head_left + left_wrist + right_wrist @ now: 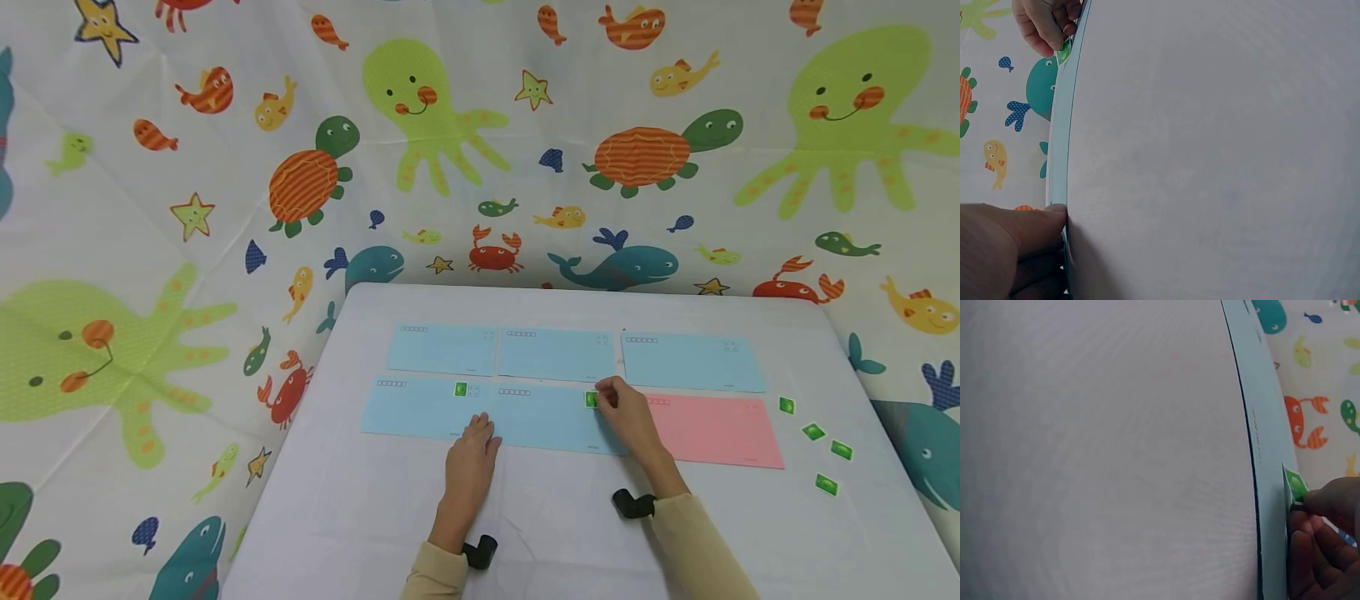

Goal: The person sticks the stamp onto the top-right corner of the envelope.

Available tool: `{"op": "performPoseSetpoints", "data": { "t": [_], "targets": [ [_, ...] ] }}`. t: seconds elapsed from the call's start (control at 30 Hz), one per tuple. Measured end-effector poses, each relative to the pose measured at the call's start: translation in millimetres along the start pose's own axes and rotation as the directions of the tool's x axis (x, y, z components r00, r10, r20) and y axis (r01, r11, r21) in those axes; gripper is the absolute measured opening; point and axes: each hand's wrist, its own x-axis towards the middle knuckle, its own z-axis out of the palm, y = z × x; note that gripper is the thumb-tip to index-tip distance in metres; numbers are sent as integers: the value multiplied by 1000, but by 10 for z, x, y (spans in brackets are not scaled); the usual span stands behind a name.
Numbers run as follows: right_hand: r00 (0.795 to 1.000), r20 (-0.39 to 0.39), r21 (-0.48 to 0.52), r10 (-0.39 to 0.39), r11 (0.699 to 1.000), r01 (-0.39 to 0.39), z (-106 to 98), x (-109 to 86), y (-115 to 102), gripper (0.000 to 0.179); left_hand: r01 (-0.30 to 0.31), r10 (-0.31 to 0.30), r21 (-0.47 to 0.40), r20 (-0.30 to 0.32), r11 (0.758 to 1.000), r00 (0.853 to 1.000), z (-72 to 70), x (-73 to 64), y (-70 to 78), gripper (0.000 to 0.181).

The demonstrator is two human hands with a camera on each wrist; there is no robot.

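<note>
A small green stamp (591, 400) is pinched between the thumb and fingertips of my right hand (630, 425). It is at the upper right corner of the front middle blue envelope (540, 429); in the right wrist view the stamp (1297, 486) stands tilted up from the paper. My left hand (470, 458) rests with extended fingers at the lower edges of the front middle and front left blue envelopes (405, 412). Another green stamp (461, 389) lies near the front left envelope's upper right corner.
A pink envelope (723, 433) lies to the right in the front row. Behind are three more blue envelopes, the right one (690, 362) set slightly apart. Several loose green stamps (827, 485) lie at the right of the white table (337, 517). A sea-animal patterned cloth (465, 225) hangs behind.
</note>
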Motion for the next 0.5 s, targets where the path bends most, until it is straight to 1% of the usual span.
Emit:
{"op": "performPoseSetpoints", "data": {
  "t": [0.23, 0.5],
  "targets": [
    [1000, -4, -40, -27, 999, 26, 17, 3, -22, 10, -1, 1, -12, -3, 1000, 1000, 7, 1, -6, 30],
    [998, 27, -109, -63, 992, 65, 30, 7, -54, 14, -1, 1, -13, 1, 1000, 1000, -1, -1, -12, 31]
  ]
}}
